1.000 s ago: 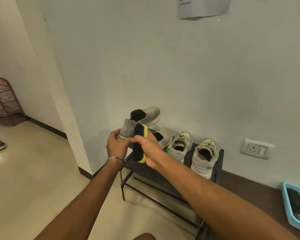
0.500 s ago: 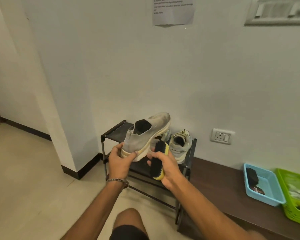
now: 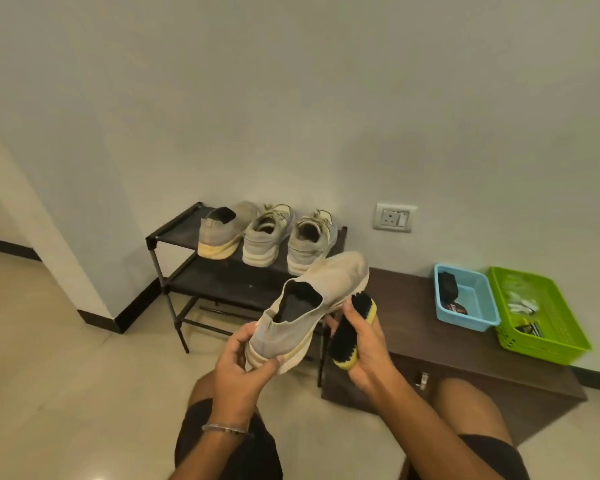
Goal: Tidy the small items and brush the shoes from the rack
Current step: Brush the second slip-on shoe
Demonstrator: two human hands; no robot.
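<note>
Head view: the left hand (image 3: pixel 238 367) grips the heel of a grey slip-on shoe (image 3: pixel 310 308), fingers curled under its sole, holding it in the air in front of the shoe rack (image 3: pixel 174 237). The right hand (image 3: pixel 364 348) is wrapped around a black-bristled shoe brush (image 3: pixel 352 327) just beside the shoe's sole. Three more shoes stand on the rack's top shelf. A blue tray (image 3: pixel 478 320) and green basket (image 3: pixel 548 344) sit on the brown cabinet (image 3: pixel 413 327).
</note>
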